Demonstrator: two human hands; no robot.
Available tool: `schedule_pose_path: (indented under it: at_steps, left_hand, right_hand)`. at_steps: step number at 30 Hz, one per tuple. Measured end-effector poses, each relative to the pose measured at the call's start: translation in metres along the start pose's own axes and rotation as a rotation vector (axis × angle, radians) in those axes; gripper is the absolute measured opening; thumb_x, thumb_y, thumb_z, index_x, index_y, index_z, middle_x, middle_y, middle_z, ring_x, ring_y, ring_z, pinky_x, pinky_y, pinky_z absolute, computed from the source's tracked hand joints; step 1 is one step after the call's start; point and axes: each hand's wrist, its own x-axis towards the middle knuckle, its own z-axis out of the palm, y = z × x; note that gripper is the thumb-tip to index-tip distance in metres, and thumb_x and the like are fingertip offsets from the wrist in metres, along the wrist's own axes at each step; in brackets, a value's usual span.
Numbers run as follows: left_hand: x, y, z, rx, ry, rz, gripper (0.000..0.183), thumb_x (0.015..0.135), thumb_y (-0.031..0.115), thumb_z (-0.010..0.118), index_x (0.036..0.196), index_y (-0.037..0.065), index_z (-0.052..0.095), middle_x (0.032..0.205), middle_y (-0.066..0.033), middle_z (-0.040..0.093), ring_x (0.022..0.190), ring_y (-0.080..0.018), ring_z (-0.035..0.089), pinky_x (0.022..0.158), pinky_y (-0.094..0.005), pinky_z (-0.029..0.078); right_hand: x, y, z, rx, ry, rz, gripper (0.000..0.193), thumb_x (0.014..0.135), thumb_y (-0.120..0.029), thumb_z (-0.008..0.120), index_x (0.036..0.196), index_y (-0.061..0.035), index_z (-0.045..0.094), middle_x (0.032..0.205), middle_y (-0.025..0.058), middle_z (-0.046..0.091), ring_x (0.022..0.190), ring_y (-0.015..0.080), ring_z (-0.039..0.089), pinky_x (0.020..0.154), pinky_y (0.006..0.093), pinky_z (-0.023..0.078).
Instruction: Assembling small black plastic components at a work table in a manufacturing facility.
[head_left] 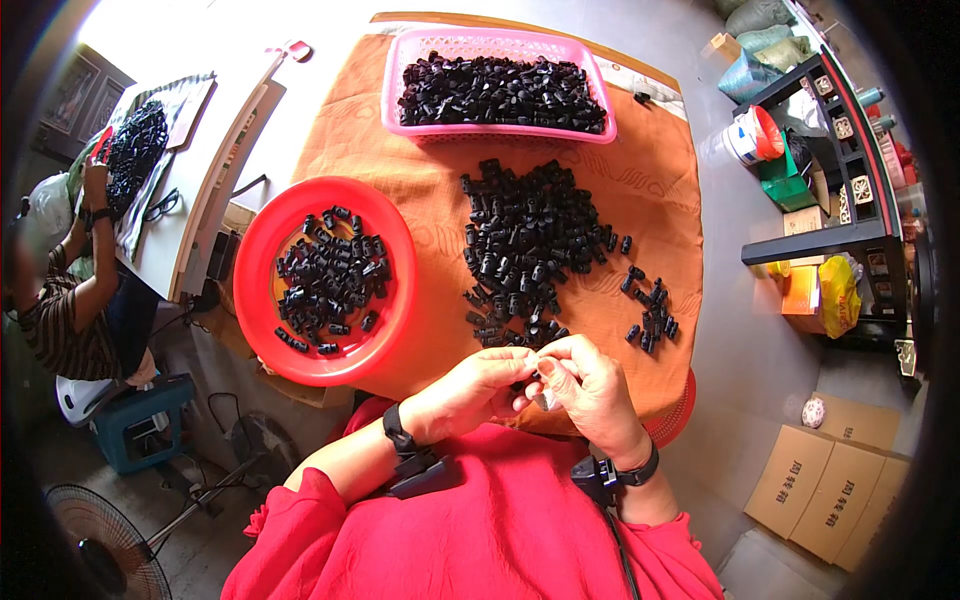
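Observation:
My left hand (482, 388) and my right hand (590, 393) meet at the near edge of the table, fingertips pinched together. Between them is a small black plastic part (520, 384), mostly covered by the fingers. A pale, pointed bit (546, 400) shows under my right fingers; its kind is unclear. Just beyond my hands, a heap of small black plastic parts (530, 240) spreads over the orange cloth (430, 210). To the left, a red round tray (255, 290) holds more black parts. At the far side, a pink basket (395, 90) is full of black pieces.
A small cluster of black parts (655, 315) lies right of the heap. On the left, another person (75, 270) works at a white table (190, 215). A fan (105, 550) stands at lower left. Right of the table are a dark shelf (820, 245) and cardboard boxes (830, 490).

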Motion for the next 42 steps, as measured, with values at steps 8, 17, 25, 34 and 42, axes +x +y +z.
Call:
schedule_pose_path:
  at_steps: [8, 17, 25, 34, 42]
  left_hand:
    - [0.003, -0.002, -0.008, 0.011, -0.073, -0.013, 0.023, 0.101, 0.032, 0.055, 0.104, 0.009, 0.06, 0.091, -0.0021, 0.065, 0.071, -0.0091, 0.058, 0.062, -0.0231, 0.046]
    - [0.001, 0.009, -0.015, 0.078, -0.066, 0.105, 0.019, 0.097, 0.022, 0.063, 0.108, 0.008, 0.058, 0.098, -0.0077, 0.067, 0.088, -0.015, 0.066, 0.074, -0.0281, 0.057]
    - [-0.001, 0.029, -0.016, -0.071, 0.038, 0.241, 0.021, 0.098, 0.017, 0.054, 0.115, 0.004, 0.058, 0.094, -0.0093, 0.065, 0.082, -0.0162, 0.065, 0.066, -0.0274, 0.055]
    - [0.027, 0.02, -0.016, 1.435, 0.717, 0.65, 0.034, 0.09, 0.024, 0.069, 0.109, -0.001, 0.054, 0.082, -0.0156, 0.063, 0.073, -0.03, 0.064, 0.066, -0.0377, 0.052]
    - [0.03, 0.014, -0.023, 1.575, 0.696, 0.874, 0.036, 0.085, 0.019, 0.072, 0.11, -0.002, 0.055, 0.092, -0.0228, 0.062, 0.083, -0.0393, 0.063, 0.074, -0.0439, 0.052]
  right_hand:
    - [-0.001, 0.006, -0.002, -0.246, 0.061, -0.081, 0.017, 0.1, -0.015, 0.058, 0.106, -0.0007, 0.065, 0.078, 0.0128, 0.069, 0.068, 0.0171, 0.07, 0.06, 0.0285, 0.054]
    - [0.005, -0.002, -0.01, -0.212, 0.159, -0.099, 0.023, 0.101, -0.017, 0.057, 0.117, -0.0018, 0.064, 0.074, 0.0063, 0.067, 0.061, 0.0103, 0.065, 0.056, 0.0252, 0.051]
    - [0.011, 0.011, -0.014, -0.218, 0.249, -0.094, 0.018, 0.102, -0.016, 0.056, 0.11, -0.0035, 0.065, 0.066, 0.0016, 0.06, 0.056, 0.0076, 0.06, 0.052, 0.0237, 0.048]
    - [0.011, 0.011, -0.014, -0.206, 0.244, -0.142, 0.018, 0.102, -0.016, 0.056, 0.11, -0.0035, 0.065, 0.063, 0.0016, 0.058, 0.056, 0.0084, 0.06, 0.051, 0.0247, 0.048]
    - [0.002, 0.014, -0.013, -0.203, 0.24, -0.163, 0.019, 0.102, -0.017, 0.055, 0.11, -0.0024, 0.065, 0.067, 0.0024, 0.06, 0.058, 0.0092, 0.062, 0.054, 0.0252, 0.05]
